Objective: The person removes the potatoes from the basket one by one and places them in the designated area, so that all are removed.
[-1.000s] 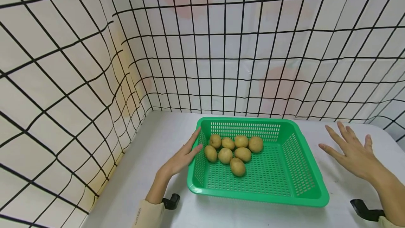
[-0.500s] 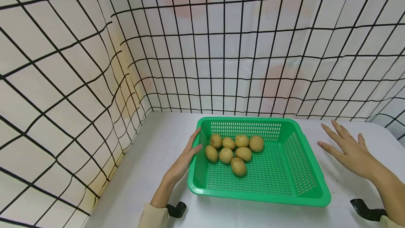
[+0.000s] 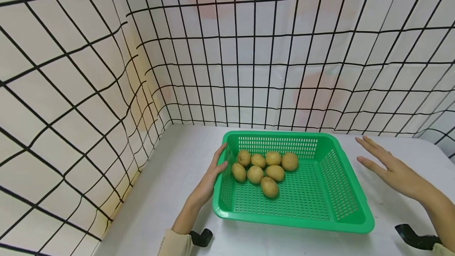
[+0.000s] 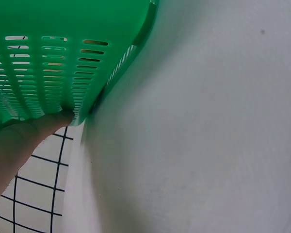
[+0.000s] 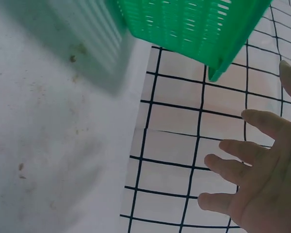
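A green plastic basket point(image 3: 298, 220) with slotted sides stands on the white surface. Several potatoes point(image 3: 255, 174) are grouped in its left half. My left hand point(image 3: 204, 187) is at the left rim, with the thumb hooked over the edge and the other fingers mostly hidden outside. In the left wrist view, a finger point(image 4: 24, 136) presses against the outer basket wall point(image 4: 48, 14). To the right of the basket, apart from it, my right hand point(image 3: 399, 175) holds nothing. Its fingers are spread in the right wrist view, where the palm point(image 5: 276, 184) shows.
Black grid netting point(image 3: 252, 64) over white sheeting rises behind the basket and along the left side. The white tabletop point(image 3: 170, 161) extends around the basket. Brown specks point(image 5: 72, 58) mark the surface by the right hand.
My right hand has turned and edged slightly left, towards the basket. The left hand stays at the rim while its wrist has shifted right. The potatoes keep their arrangement.
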### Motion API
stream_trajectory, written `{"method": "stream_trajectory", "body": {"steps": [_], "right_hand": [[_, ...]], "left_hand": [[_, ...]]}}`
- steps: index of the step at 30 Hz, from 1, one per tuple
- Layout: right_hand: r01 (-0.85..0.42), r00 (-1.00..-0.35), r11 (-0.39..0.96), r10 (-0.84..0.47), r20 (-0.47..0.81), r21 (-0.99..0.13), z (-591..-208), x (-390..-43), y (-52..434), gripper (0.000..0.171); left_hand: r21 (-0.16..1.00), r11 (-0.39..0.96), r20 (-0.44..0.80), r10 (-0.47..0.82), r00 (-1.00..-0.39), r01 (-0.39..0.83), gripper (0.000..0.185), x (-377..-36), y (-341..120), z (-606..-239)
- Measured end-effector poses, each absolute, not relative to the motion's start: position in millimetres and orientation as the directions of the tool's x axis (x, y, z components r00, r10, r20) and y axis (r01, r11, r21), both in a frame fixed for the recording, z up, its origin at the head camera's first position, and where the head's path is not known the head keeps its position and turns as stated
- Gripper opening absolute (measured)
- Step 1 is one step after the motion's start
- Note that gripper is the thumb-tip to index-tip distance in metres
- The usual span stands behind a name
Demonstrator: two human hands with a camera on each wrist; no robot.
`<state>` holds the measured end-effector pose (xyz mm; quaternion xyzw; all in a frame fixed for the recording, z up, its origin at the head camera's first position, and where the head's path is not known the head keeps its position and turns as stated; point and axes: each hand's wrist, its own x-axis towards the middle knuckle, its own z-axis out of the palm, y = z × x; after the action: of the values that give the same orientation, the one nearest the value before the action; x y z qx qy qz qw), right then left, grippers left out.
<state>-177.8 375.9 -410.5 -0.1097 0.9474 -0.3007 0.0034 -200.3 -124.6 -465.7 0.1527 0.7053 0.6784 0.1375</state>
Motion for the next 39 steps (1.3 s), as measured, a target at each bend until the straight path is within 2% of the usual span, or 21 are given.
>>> {"method": "stream_trajectory", "body": {"steps": [3, 13, 24, 33, 39], "right_hand": [[-0.178, -0.98, 0.795, -0.198, 0.029, -0.58, -402, -180, 376, 0.07], [-0.225, -0.966, 0.722, -0.254, 0.052, -0.655, -373, -188, 374, 0.062], [-0.285, -0.945, 0.667, -0.318, 0.082, -0.688, -343, -200, 347, 0.054], [-0.256, -0.936, 0.658, -0.352, 0.011, -0.708, -325, -211, 322, 0.053], [-0.306, -0.909, 0.633, -0.415, 0.022, -0.711, -319, -219, 303, 0.052]], "left_hand": [[0.999, 0.039, 0.007, 0.389, -0.921, 0.024, 0.059, -200, -124, -465], [0.999, 0.044, -0.004, 0.394, -0.919, 0.014, 0.059, -199, -125, -464], [0.999, 0.029, 0.001, 0.403, -0.915, 0.014, 0.058, -199, -125, -463], [0.999, 0.028, 0.005, 0.411, -0.912, 0.018, 0.058, -200, -124, -464], [0.999, 0.034, 0.004, 0.41, -0.912, 0.02, 0.059, -200, -124, -464]]}}
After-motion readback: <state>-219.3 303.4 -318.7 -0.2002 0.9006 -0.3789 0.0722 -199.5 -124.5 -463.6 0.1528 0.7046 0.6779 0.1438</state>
